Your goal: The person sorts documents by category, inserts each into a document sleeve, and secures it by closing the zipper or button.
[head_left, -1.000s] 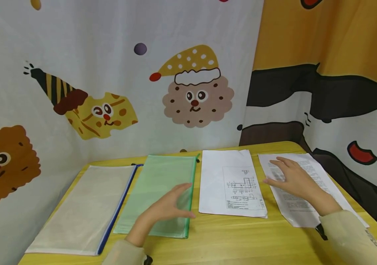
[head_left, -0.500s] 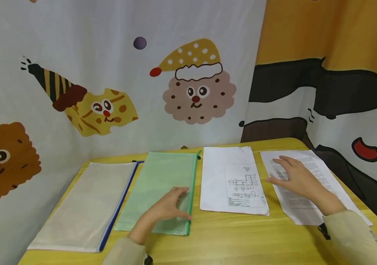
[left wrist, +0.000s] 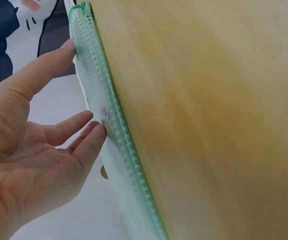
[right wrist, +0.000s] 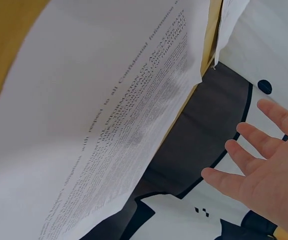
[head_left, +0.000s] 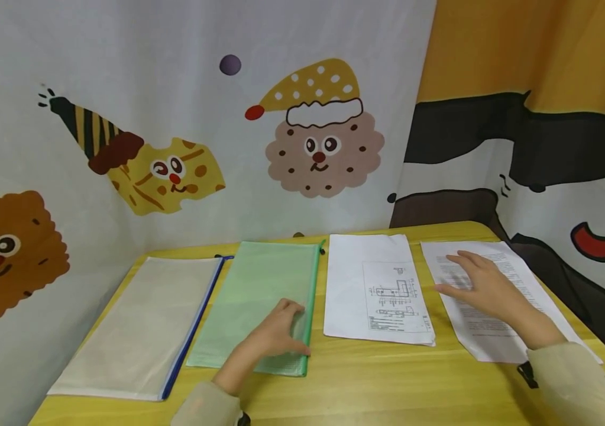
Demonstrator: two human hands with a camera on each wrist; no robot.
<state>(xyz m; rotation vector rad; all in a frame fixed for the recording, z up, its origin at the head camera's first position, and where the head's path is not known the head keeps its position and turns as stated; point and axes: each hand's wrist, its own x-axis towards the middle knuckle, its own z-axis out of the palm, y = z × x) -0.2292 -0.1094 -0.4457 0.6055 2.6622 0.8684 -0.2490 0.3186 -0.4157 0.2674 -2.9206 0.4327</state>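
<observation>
My left hand [head_left: 272, 334] is over the lower right part of a green mesh zip folder [head_left: 265, 278], fingers loosely bent and thumb apart at the green zipped edge. In the left wrist view, the thumb and fingertips [left wrist: 98, 131] come right up to the folder's surface. Over a printed sheet of paper [head_left: 494, 343] at the right, my right hand [head_left: 485, 290] hovers with its fingers spread and nothing in them. The right wrist view shows the printed text [right wrist: 134, 115] and that hand [right wrist: 263, 165] apart from the paper.
A clear whitish zip folder [head_left: 132, 331] with a blue zipped edge lies at the left. Between the green folder and the printed sheet is a paper stack [head_left: 352, 284] with a technical drawing on top. A cartoon-print curtain [head_left: 174, 106] hangs behind the yellow wooden table [head_left: 377, 384].
The head view has tilted and shifted slightly. My left hand has drawn a little left relative to the green folder's edge. My right hand stays over the printed sheet.
</observation>
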